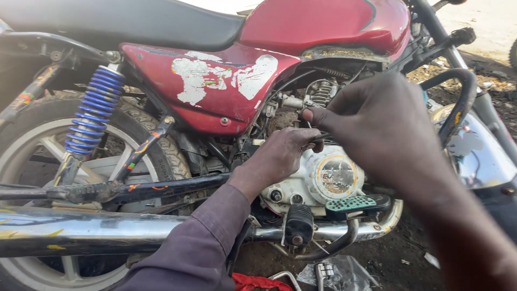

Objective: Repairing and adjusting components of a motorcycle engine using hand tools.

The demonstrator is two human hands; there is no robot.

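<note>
Beside red motorcycle engine [323,178], left hand [283,153] fingers clenched on thin cable [318,137], right hand [371,121] fingers pinching it

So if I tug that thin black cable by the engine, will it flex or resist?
The cable looks thin and slightly bowed between both hands, so probably floppy and light. It likely runs into the engine, so it may resist hard pulls. Greasy surroundings suggest it may be slippery.

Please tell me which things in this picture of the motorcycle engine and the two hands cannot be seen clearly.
- Head view: the thin dark item under the left hand is mostly covered by its fingers.
- The right hand hides the engine part behind it; its fingertips pinch something too small to tell.
- The rear wheel is cut off by the left edge.
- The red cloth is cut off by the bottom edge.
</note>
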